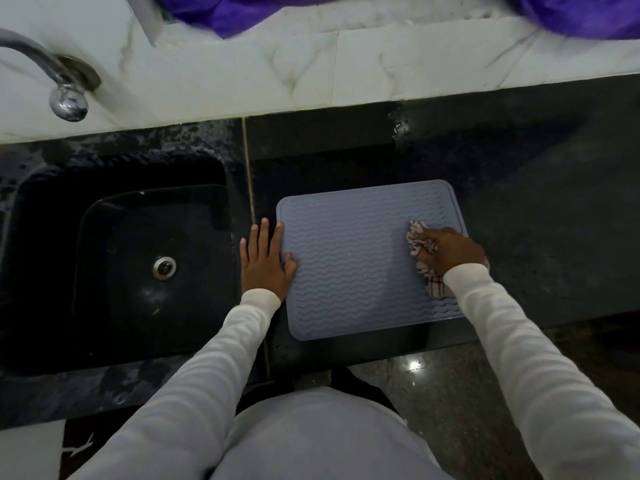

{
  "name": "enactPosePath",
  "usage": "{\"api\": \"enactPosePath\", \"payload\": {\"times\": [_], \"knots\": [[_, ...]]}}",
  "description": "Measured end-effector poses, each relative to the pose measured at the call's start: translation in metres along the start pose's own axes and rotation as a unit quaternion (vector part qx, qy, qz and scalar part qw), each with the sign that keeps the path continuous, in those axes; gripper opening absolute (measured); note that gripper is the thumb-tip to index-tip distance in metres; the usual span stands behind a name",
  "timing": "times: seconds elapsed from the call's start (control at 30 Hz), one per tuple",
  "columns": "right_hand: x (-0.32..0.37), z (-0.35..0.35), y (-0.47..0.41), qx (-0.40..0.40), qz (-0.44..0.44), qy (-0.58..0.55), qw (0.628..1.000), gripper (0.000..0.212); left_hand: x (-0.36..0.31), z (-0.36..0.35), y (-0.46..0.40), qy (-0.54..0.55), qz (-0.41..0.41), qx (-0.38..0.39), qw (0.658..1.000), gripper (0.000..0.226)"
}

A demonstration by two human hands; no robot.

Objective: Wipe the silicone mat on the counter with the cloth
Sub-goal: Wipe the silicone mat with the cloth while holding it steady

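blue-grey ribbed mat flat on dark counter, just right of black sink. right hand bunched around checked cloth, pressed to mat's right side. left hand flat, fingers straight, resting along mat's left edge. chrome tap on marbled wall behind.

The right hand covers most of the bunched cloth, and its sleeve hides the silicone mat at that mat's near right corner, so the corner's outline cannot be seen. The tap over the sink is cut off by the picture's left edge, and the purple fabric behind the counter's far edge is cropped at the top and blurred. The sink's left wall runs out of view, and the pattern on the cloth is too small to tell.
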State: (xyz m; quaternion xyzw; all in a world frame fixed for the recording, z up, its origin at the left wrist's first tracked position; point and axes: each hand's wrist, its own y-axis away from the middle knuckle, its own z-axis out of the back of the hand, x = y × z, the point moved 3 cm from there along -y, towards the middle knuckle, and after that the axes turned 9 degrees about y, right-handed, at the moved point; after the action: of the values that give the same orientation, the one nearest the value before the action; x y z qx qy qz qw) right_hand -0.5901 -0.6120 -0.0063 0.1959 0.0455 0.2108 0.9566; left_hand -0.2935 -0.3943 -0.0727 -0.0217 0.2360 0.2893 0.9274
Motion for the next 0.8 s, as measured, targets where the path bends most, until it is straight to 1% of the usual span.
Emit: {"api": "enactPosePath", "payload": {"times": [0.1, 0.2, 0.3, 0.47, 0.57, 0.63, 0.7, 0.73, 0.8], "knots": [[-0.027, 0.006, -0.004, -0.002, -0.046, 0.005, 0.999, 0.053, -0.001, 0.000, 0.000, -0.004, 0.001, 0.003, 1.000, 0.067], [-0.052, 0.015, -0.009, 0.010, -0.079, 0.026, 0.997, 0.055, 0.000, 0.000, 0.000, 0.000, -0.001, 0.008, 1.000, 0.068], [-0.068, 0.024, -0.010, 0.003, -0.106, 0.027, 0.994, 0.058, -0.001, 0.001, -0.001, -0.002, -0.001, 0.007, 1.000, 0.068], [-0.062, 0.029, -0.010, 0.009, -0.102, 0.020, 0.995, 0.052, -0.002, 0.004, 0.000, -0.001, -0.004, 0.007, 1.000, 0.068], [-0.038, 0.041, -0.001, -0.003, -0.101, 0.027, 0.995, 0.042, -0.004, 0.006, -0.001, 0.014, 0.012, 0.024, 1.000, 0.066], [-0.004, 0.044, 0.010, -0.029, -0.071, -0.010, 0.997, 0.033, -0.005, 0.007, 0.000, 0.016, 0.018, 0.032, 0.999, 0.065], [0.043, 0.035, 0.024, -0.049, 0.008, -0.065, 0.997, 0.028, -0.003, 0.008, 0.004, 0.025, 0.014, 0.038, 0.999, 0.065], [0.070, 0.026, 0.031, -0.053, 0.052, -0.089, 0.993, 0.029, -0.002, 0.007, 0.006, 0.029, 0.010, 0.044, 0.999, 0.067], [0.127, 0.004, 0.040, -0.056, 0.134, -0.101, 0.984, 0.037, 0.001, 0.006, 0.009, 0.023, -0.001, 0.049, 0.999, 0.072]]}}
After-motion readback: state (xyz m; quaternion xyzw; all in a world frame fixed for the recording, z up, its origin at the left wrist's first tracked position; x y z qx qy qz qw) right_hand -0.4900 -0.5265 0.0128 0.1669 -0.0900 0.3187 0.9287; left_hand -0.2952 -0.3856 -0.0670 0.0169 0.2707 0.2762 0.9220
